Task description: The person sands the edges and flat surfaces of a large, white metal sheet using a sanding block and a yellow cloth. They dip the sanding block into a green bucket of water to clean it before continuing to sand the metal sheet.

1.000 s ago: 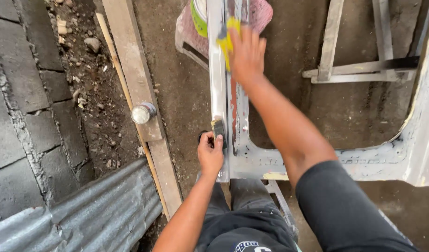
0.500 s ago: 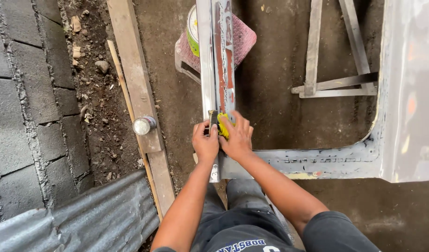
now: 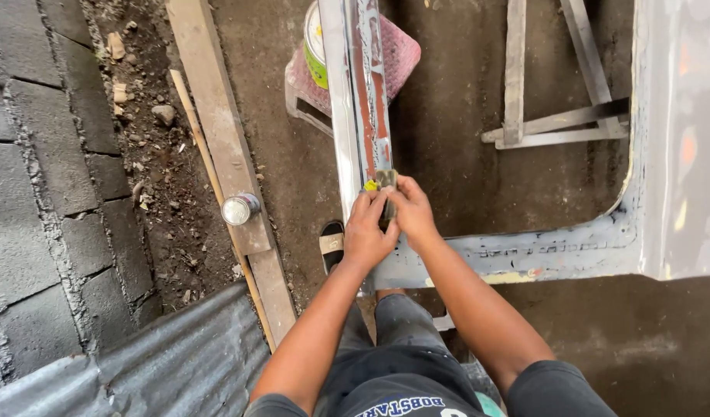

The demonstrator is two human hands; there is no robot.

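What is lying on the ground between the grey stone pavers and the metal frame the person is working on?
In the head view, stony dirt, a wooden plank carrying a small round tin, then bare earth.

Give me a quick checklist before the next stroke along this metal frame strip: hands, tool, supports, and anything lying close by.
1. Both hands on the tool: left hand and right hand meet at the small scraper-like tool. Ok.
2. Tool on the metal frame strip: it sits against it. Ok.
3. Tool edge condition: hidden by fingers. Cannot tell.
4. Far end support: strip lies over a pink stool. Ok.
5. Green can on the stool, close beside the strip. Not ok.
6. Small round tin on the wooden plank, apart from the hands. Ok.
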